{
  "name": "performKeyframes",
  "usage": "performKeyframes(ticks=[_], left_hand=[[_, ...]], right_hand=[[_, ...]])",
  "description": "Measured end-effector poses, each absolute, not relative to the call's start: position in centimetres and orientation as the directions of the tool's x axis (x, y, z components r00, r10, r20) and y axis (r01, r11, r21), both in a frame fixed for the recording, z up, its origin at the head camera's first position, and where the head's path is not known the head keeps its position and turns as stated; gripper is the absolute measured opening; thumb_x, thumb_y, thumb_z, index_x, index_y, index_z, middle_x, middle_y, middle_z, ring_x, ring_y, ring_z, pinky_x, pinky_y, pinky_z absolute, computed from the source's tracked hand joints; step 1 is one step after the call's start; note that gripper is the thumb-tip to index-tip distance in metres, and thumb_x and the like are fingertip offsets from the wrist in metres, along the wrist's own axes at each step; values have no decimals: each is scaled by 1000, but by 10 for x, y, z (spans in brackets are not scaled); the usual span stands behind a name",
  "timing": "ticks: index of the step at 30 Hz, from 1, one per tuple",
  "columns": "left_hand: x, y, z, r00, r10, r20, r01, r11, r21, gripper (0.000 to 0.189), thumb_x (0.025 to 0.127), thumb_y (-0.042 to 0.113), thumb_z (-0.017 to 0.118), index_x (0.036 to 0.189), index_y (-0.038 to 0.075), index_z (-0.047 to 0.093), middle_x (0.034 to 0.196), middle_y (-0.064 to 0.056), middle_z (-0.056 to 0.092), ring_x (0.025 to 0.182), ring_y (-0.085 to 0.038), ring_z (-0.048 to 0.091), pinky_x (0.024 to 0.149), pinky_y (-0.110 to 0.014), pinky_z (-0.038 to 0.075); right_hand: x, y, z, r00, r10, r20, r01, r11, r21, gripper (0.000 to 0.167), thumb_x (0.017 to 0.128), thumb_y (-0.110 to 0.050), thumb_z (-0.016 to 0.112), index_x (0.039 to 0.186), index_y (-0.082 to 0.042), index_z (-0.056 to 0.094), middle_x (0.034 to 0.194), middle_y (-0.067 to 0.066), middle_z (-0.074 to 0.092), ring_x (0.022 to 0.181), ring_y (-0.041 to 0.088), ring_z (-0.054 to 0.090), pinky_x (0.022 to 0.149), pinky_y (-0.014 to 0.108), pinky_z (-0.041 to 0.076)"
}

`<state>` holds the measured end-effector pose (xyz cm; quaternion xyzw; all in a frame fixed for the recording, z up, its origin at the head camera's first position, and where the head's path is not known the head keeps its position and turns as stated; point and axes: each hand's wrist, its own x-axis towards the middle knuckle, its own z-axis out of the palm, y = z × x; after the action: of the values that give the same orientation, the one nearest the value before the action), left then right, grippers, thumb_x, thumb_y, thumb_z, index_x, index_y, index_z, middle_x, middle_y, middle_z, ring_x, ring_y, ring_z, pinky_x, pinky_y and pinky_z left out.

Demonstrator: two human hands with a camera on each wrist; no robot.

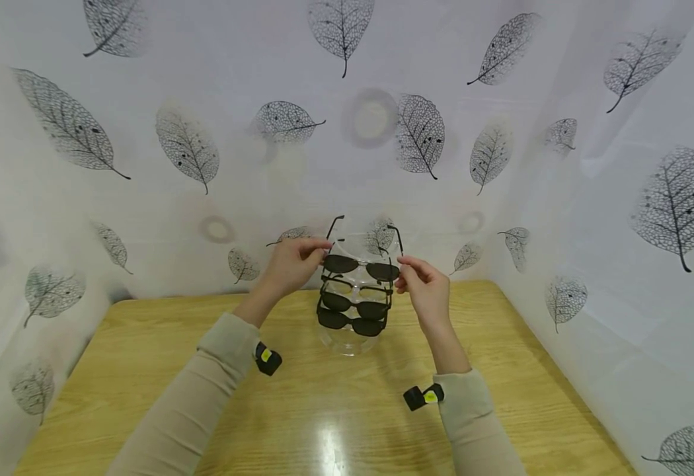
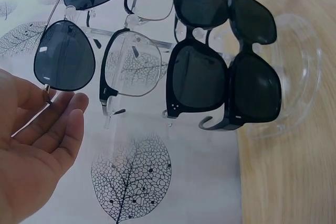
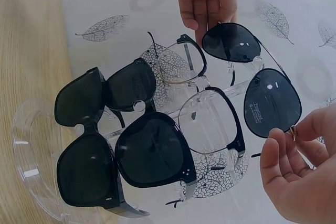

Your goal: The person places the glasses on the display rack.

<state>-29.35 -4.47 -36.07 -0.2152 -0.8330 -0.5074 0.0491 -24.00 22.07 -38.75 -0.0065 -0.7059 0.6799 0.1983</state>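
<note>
A pair of aviator sunglasses with dark lenses and a thin metal frame sits at the top of a clear display stand. My left hand pinches it near the left hinge, and my right hand pinches the right hinge, clearly seen in the right wrist view. Its temples point up and back, unfolded. Below it on the stand are clear-lensed glasses with a dark brow line. Lower still come black sunglasses and, at the bottom, another black pair.
The stand rests on a wood-grain table near its back edge. Behind and at the sides hangs a whitish sheet printed with dark leaf skeletons. A small black device is worn at each wrist.
</note>
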Motion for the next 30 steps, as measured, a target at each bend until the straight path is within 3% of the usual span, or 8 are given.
performKeyframes(ticks=[10,18,25,30], left_hand=[[-292,-44,-361,-900,308,310,416,385,824,29,107,15,58,130,9,76,130,-13,75,80,-21,59,61,-29,42],[-292,-45,-361,-905,305,296,401,382,832,29,107,16,58,130,10,75,126,-13,76,95,-23,66,67,-31,46],[-291,-46,-362,-899,305,314,417,379,826,29,107,16,58,130,11,76,120,-12,78,92,-23,68,67,-31,47],[-289,-49,-364,-897,310,314,418,373,828,32,108,18,58,135,10,72,128,-12,75,107,-26,73,85,-39,59]], right_hand=[[-240,221,-388,-923,277,267,-253,86,-964,22,103,-2,62,120,5,74,75,0,69,65,8,67,63,25,60],[-240,221,-390,-911,279,305,-282,120,-952,23,102,-1,63,120,2,76,76,6,70,64,9,68,62,25,60],[-239,222,-390,-907,274,319,-293,130,-947,25,102,-2,63,124,-1,75,78,7,70,65,9,69,62,25,61],[-238,224,-388,-913,262,313,-285,141,-948,25,103,-5,64,126,-2,75,76,0,71,66,10,69,64,26,61]])
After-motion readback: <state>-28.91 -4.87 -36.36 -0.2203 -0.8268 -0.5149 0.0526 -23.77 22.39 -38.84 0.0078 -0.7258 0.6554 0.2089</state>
